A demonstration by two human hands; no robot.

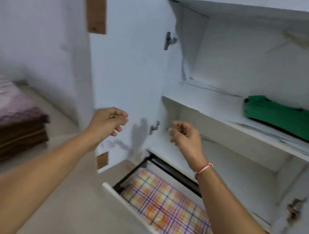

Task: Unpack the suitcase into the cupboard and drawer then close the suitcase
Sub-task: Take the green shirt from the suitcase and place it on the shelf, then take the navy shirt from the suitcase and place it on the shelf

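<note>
Two bare hands reach toward a white cupboard (230,112) whose door (131,53) stands swung open to the left. Neither holds anything: the left hand (106,121) hangs in front of the door's lower part with loosely curled fingers, and the right hand (185,135), a red and white thread (203,170) at its wrist, hovers before the lower shelf opening, fingers also loosely curled. Folded green clothing (289,121) lies on the middle shelf, to the right. Below, the drawer (128,205) is pulled out, with a checked cloth (171,209) in it. A bed (1,106) stands at the left. No suitcase is in view.
</note>
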